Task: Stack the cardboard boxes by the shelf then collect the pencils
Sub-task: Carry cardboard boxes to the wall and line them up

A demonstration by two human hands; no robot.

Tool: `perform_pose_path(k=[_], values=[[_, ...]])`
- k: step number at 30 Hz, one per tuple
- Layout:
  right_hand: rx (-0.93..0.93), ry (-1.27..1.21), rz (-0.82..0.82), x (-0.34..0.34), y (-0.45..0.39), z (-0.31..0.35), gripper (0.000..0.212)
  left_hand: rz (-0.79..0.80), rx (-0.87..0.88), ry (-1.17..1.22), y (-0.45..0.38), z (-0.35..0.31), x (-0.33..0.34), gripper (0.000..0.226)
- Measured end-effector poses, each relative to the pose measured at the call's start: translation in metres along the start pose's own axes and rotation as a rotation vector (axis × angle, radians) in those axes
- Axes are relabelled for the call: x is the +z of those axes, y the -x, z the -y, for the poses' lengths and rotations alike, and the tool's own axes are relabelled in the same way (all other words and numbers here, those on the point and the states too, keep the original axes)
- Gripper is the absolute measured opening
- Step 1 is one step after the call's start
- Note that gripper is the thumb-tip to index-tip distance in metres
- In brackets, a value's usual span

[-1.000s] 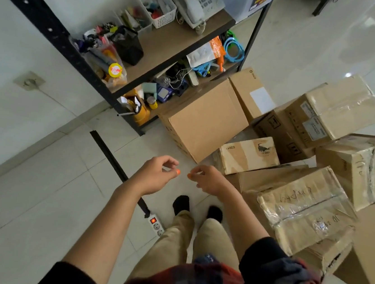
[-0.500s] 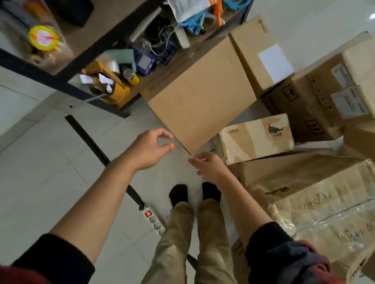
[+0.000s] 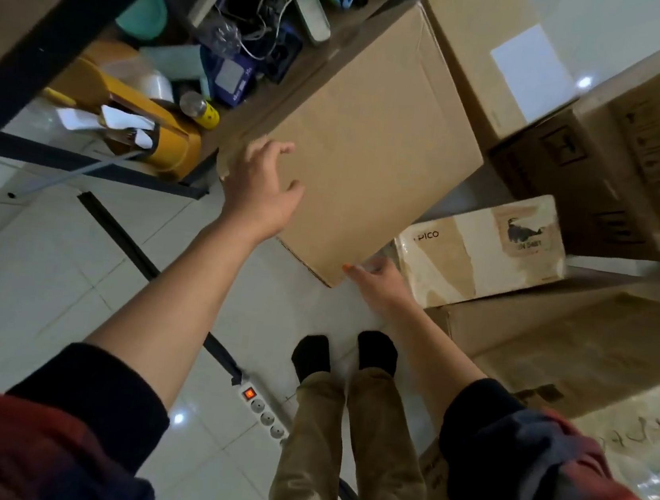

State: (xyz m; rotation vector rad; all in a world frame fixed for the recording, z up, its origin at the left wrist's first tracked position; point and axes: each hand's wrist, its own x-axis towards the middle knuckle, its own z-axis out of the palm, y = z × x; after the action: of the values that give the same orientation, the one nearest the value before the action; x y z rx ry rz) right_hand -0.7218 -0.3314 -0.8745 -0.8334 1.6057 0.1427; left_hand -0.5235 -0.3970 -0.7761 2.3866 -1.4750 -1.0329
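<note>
Leaning against the black shelf (image 3: 80, 167), the big plain cardboard box (image 3: 370, 146) sits on the tiled floor (image 3: 46, 277). I see my left hand (image 3: 262, 191) spread over its near-left edge. My right hand (image 3: 374, 282) has loosely extended fingers at its bottom corner, beside the PICO box (image 3: 482, 247).
</note>
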Motion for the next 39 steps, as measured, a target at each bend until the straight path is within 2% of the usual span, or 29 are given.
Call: perform_pose_path(k=[3,5,7,10,15,19,22,24,29,33,34,39], values=[[-0.003,-0.092,0.009,0.006,-0.016,0.003,0.104,-0.082,-0.033,-0.120,-0.027,0.001,0.002,0.073],[-0.018,-0.199,-0.027,0.010,-0.028,0.004,0.115,-0.054,-0.139,-0.115,-0.042,0.004,0.006,0.083],[-0.039,-0.354,-0.056,0.012,-0.038,0.003,0.107,-0.014,-0.239,-0.073,-0.048,0.008,0.013,0.090],[-0.048,-0.498,-0.039,0.013,-0.054,-0.003,0.098,0.002,-0.210,-0.189,-0.044,0.014,0.023,0.091],[0.134,-0.686,0.102,0.010,-0.060,-0.004,0.073,-0.049,-0.217,-0.213,-0.036,0.026,0.029,0.086],[0.139,-0.701,0.140,0.015,-0.058,-0.006,0.091,-0.083,-0.201,-0.143,-0.030,0.028,0.026,0.077],[0.132,-0.754,0.167,0.019,-0.057,-0.013,0.065,-0.124,-0.134,-0.134,-0.023,0.026,0.027,0.076],[0.138,-0.785,0.167,0.021,-0.053,-0.021,0.057,-0.151,-0.102,-0.145,-0.016,0.024,0.028,0.077],[0.135,-0.774,0.179,0.028,-0.036,-0.032,0.062,-0.225,-0.130,-0.148,0.015,0.034,0.032,0.077],[0.129,-0.761,0.176,0.037,-0.022,-0.045,0.096,-0.238,-0.163,-0.087,0.049,0.055,0.036,0.079],[0.127,-0.757,0.175,0.040,-0.018,-0.049,0.098,-0.241,-0.170,-0.080,0.056,0.059,0.037,0.080],[0.139,-0.714,0.166,0.053,0.002,-0.072,0.085,-0.248,-0.242,-0.056,0.099,0.081,0.045,0.084]])
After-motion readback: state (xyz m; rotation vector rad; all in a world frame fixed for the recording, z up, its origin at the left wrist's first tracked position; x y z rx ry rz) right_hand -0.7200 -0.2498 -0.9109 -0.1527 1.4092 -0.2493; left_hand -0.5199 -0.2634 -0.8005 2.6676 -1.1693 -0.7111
